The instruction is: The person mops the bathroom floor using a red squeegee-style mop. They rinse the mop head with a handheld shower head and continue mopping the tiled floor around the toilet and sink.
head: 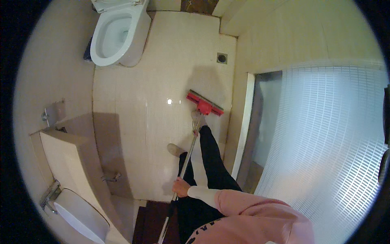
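My right hand [181, 187] is closed around the metal pole [189, 152] of a floor mop or squeegee. The pole slants from the bottom edge of the view up to a red head [204, 107], which rests on the tiled floor [131, 122] just ahead of my front foot. A dark strip runs along the far edge of that head. My left hand is out of view, and the pole's lower end runs off the bottom of the picture.
A white toilet [129, 35] with its lid raised stands at the far left. A square floor drain [222, 58] lies ahead, right of centre. On the right is a glazed shower panel [317, 122]. A ledge with a white basin [79, 213] juts in at lower left.
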`<state>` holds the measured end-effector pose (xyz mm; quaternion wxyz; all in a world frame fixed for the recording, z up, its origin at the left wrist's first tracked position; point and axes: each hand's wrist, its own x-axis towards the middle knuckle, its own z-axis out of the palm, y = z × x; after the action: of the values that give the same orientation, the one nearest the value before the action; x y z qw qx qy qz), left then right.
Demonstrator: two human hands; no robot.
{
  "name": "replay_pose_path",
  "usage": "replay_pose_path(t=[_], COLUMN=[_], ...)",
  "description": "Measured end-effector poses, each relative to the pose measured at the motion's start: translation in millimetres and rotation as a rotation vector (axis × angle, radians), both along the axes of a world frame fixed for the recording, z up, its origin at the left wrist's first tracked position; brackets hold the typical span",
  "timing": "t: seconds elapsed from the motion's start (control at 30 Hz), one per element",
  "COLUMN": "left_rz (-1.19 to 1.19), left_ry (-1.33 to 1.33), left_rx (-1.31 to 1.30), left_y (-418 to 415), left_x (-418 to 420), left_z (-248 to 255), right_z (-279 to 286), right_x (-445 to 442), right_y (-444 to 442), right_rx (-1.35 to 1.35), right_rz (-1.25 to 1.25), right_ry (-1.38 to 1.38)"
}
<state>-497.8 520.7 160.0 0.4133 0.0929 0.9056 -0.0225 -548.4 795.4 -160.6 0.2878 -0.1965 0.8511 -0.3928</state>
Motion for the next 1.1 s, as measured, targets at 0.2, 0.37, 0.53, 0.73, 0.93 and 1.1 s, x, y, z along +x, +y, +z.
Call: replay_pose_path(t=[0.2,0.37,0.53,0.73,0.93,1.1], left_rz=[0.390,0.705,0.374,0.448,-0.038,-0.231], left_ry=[-0.207,-0.131,0.255,0.082,0.788,0.855], left_rx=[-0.063,0.163,0.444,0.080,-0.317,-0.595], left_y=[50,115,220,245,236,205], left_x=[9,-6,-45,-46,-103,-202], left_z=[-15,-54,-78,-93,-9,67], right_z=[-22,-50,-70,-81,-17,24], right_x=[-1,-38,-76,-112,-193,-288], right_y=[46,120,216,268,175,106], right_rx=[0.012,0.135,0.182,-0.058,-0.092,-0.161], right_rz=[0.108,0.228,0.236,-0.070,0.101,0.063], right_ry=[-0.025,-0.014,0.127,0.412,0.150,0.232])
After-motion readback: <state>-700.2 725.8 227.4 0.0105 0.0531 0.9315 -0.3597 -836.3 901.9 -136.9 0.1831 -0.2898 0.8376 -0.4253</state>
